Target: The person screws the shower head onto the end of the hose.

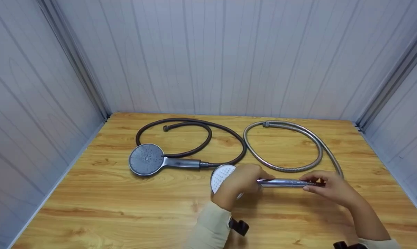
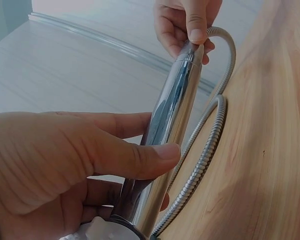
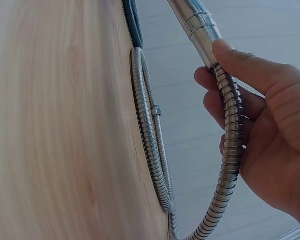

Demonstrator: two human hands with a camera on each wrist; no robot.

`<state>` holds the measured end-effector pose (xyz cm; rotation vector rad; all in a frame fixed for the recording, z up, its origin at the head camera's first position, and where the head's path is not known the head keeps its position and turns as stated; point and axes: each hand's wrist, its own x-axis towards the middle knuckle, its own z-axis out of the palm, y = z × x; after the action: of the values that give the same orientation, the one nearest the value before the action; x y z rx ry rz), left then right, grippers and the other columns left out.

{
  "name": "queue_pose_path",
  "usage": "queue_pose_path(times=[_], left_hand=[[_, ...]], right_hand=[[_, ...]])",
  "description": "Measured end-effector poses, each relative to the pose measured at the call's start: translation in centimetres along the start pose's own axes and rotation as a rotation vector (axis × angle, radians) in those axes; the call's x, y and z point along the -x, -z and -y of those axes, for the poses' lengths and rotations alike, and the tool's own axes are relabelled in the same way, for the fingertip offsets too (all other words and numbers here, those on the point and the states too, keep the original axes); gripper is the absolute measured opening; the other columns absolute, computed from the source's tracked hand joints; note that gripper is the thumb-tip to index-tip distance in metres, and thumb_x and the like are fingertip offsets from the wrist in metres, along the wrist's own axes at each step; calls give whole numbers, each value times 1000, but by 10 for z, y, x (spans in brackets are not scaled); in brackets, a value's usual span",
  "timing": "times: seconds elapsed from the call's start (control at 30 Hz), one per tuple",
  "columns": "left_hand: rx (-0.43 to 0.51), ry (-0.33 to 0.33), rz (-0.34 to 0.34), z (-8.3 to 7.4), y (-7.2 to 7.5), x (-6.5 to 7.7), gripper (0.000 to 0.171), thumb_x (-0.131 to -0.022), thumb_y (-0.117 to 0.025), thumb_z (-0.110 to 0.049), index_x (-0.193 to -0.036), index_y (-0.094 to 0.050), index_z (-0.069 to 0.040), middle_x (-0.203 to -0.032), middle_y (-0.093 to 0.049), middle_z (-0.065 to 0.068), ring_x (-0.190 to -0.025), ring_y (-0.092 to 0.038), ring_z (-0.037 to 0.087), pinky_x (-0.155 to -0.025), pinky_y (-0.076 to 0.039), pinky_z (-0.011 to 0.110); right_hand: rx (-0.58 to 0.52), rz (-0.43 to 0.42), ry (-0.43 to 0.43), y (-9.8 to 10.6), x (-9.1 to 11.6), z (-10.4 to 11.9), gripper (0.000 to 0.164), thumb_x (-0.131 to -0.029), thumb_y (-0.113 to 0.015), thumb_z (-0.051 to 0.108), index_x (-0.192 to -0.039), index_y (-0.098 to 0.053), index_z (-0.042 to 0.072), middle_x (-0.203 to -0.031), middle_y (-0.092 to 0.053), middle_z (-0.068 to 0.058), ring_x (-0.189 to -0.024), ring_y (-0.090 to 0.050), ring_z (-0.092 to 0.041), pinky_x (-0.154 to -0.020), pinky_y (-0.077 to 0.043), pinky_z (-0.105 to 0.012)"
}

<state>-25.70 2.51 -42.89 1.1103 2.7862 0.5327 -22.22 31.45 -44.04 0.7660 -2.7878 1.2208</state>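
My left hand [image 1: 244,178] grips the chrome handle [image 2: 165,117] of a hand shower close to its head. The white nozzle face [image 1: 222,176] shows beside the wrist, partly covered by that hand. At the handle's other end, my right hand [image 1: 333,190] pinches the conical connector [image 3: 208,45] between thumb and fingers. From the connector a silver metal hose [image 3: 231,135] bends down past the right fingers. In the head view this silver hose [image 1: 291,169] loops on the table behind the right hand, and its free end carries a nut [image 1: 266,124].
A second hand shower, with a grey head [image 1: 146,159] and dark handle, lies on the wooden table [image 1: 125,214] to the left. Its dark hose [image 1: 243,145] coils behind it, close to the silver loop. Pale panel walls [image 1: 208,58] enclose the table at the back and sides.
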Motion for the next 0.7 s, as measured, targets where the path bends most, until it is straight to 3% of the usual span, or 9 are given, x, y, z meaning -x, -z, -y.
queue_pose_path(times=[0.33,0.7], left_hand=[[-88,-77,-47,-1,-2,-7,53,-79,-74,-8,-125,-67,-34,-80,-62,-8,-65,-41,9,-57,-37,22],[-71,-122,-59,1,-5,-17,52,-77,-79,-11,-124,-68,-32,-107,-71,-13,-71,-48,6,-65,-43,20]], right_hand=[[-3,-6,-41,7,3,-8,19,-88,-73,19,-107,-73,15,-92,-68,0,-72,-55,-13,-58,-45,-28],[-22,5,-63,13,4,-10,20,-89,-71,12,-109,-72,9,-92,-67,-4,-69,-51,-13,-56,-41,-28]])
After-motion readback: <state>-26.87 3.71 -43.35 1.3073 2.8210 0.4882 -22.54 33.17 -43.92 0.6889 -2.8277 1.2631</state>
